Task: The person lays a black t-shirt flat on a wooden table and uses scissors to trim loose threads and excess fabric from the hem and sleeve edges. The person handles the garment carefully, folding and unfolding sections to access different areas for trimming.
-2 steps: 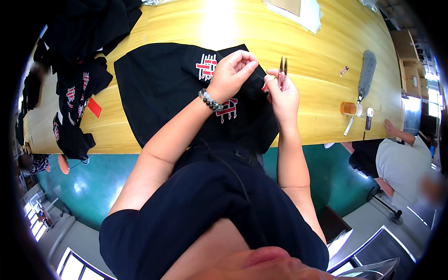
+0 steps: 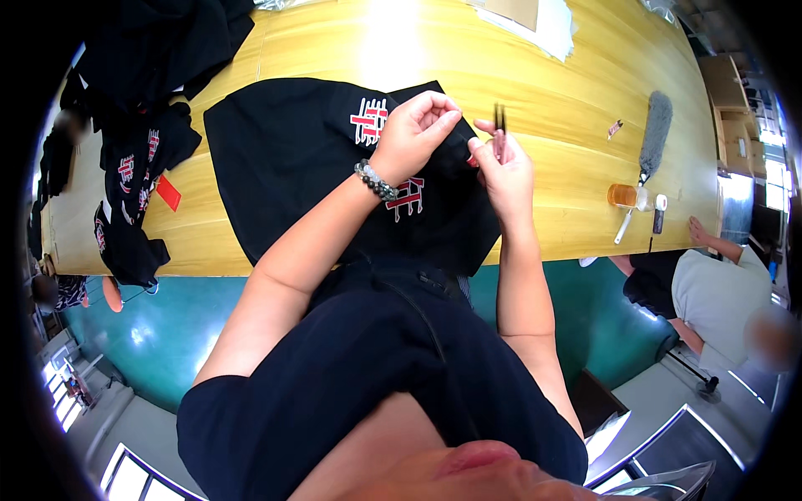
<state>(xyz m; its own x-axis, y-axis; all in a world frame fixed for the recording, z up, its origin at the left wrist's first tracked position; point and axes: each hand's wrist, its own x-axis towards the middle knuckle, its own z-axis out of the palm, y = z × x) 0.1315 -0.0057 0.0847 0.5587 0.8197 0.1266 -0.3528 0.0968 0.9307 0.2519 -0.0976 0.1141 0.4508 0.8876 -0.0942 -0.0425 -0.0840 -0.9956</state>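
Black fabric makes up the garment (image 2: 284, 159), which lies on the worktop (image 2: 576, 92) beneath the left hand (image 2: 418, 129), spreading to its left and back under that forearm. Red-and-white motifs (image 2: 408, 200) show beside the left hand and nearer the person, past its wrist. The cloth looks soft, limp and fairly light, so it should fold easily and may slide rather than keep a shape; the motifs seem stiffer, and a plain edge would likely be the safer place to pinch. The left hand's fingers are curled, thumb and forefinger tips drawn close; whether they nip a thread or some cloth I cannot tell. The right hand (image 2: 508, 171), just to its right, is clamped on a slim pointed tool (image 2: 499, 144), whose dark, blurred tips aim away from the person. That tool looks light and rigid, best gripped low on its pinkish shanks, since the points could snag the fabric. A small red item (image 2: 473, 162) shows by the right thumb, its kind unclear. Well right of the right hand lies a grey duster (image 2: 657, 134); well left of the left hand, more black clothes (image 2: 175, 50).
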